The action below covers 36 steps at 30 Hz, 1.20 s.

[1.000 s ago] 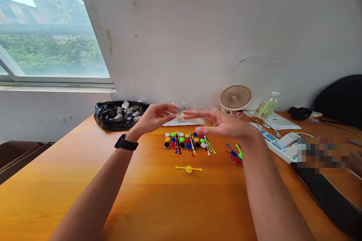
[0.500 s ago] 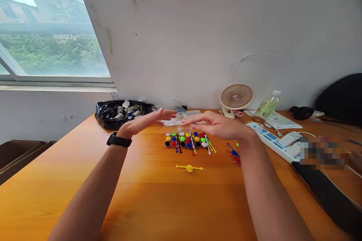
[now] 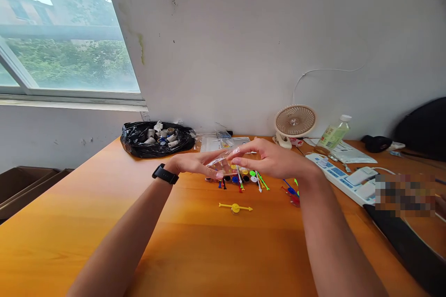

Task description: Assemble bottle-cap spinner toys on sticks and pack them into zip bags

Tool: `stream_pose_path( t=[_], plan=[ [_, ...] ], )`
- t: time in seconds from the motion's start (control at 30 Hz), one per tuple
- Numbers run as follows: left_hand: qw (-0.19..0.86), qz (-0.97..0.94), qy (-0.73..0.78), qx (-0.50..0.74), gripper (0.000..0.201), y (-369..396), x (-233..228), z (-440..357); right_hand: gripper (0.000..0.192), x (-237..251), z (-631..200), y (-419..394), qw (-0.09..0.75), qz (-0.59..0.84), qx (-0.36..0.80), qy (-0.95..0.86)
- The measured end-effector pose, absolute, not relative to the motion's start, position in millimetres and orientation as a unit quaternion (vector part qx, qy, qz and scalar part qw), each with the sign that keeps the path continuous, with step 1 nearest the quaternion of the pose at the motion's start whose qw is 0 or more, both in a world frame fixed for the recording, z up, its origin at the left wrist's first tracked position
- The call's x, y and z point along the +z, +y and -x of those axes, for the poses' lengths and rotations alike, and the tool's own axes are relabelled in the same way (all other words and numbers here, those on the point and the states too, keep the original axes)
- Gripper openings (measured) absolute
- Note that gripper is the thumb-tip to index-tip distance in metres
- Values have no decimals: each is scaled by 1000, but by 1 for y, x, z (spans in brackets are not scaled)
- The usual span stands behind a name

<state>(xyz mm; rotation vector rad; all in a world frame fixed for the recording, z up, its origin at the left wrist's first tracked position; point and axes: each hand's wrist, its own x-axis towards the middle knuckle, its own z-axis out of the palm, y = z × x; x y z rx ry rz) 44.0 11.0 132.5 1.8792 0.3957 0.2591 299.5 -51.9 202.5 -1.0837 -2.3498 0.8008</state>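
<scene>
A clear plastic bag (image 3: 226, 161) is stretched between my two hands above the table. My left hand (image 3: 191, 163), with a black watch on the wrist, has closed on the bag's left side, thumb along the near edge. My right hand (image 3: 273, 157) grips the right side of the bag between thumb and bent fingers. Behind and below the bag are rows of coloured round pieces and arrows (image 3: 253, 178), partly hidden by my hands. Closer to me lies a yellow arrow spinner (image 3: 235, 209) on a clear base. Blue and red spinner pieces (image 3: 292, 193) sit beside my right forearm, partly covered.
At the back left is a black bag (image 3: 139, 147) with cylindrical pieces in it. Clear packets (image 3: 209, 144) lie by the wall. A fan (image 3: 295, 121), a bottle (image 3: 332, 134) and a white power strip (image 3: 334, 174) stand to the right. Part of another person's hand (image 3: 442, 204) shows at the right edge.
My left hand has moved right and down and closed on the bag's left side. My right fingers have bent more around the bag. The view has shifted slightly.
</scene>
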Motion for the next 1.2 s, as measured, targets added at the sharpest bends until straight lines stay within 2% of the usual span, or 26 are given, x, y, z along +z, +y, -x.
stream_pose_path(
  t=[0.3,0.37,0.47,0.57,0.67,0.8,0.87,0.93,1.0,1.07,1.13,1.2],
  plan=[
    [416,-848,283,166,78,30,134,-4,30,194,-313,-36,184,462,230,-837],
    [404,-848,298,171,74,33,133,4,30,182,-310,-28,114,478,238,-838],
    [405,-838,321,172,71,35,131,11,32,156,-289,-18,-53,459,275,-843],
    [408,-831,333,178,72,34,131,11,39,130,-258,-15,-149,420,297,-844],
    [407,-831,327,194,73,32,133,9,35,114,-235,-15,-212,413,305,-831],
    [418,-824,318,210,77,30,134,8,27,107,-231,-12,-219,397,331,-827],
    [434,-815,322,210,79,30,133,9,23,111,-239,-9,-184,373,368,-831],
    [454,-805,324,205,80,30,133,10,22,121,-252,-7,-99,330,436,-831],
    [470,-797,321,200,80,28,133,11,27,137,-270,-8,36,278,510,-813],
    [483,-794,312,200,82,27,134,11,32,156,-288,-12,190,262,538,-779],
    [500,-791,293,196,85,27,135,10,24,173,-306,-16,381,257,498,-735],
    [521,-787,271,191,88,27,134,8,17,184,-318,-18,535,245,435,-682]
  ],
)
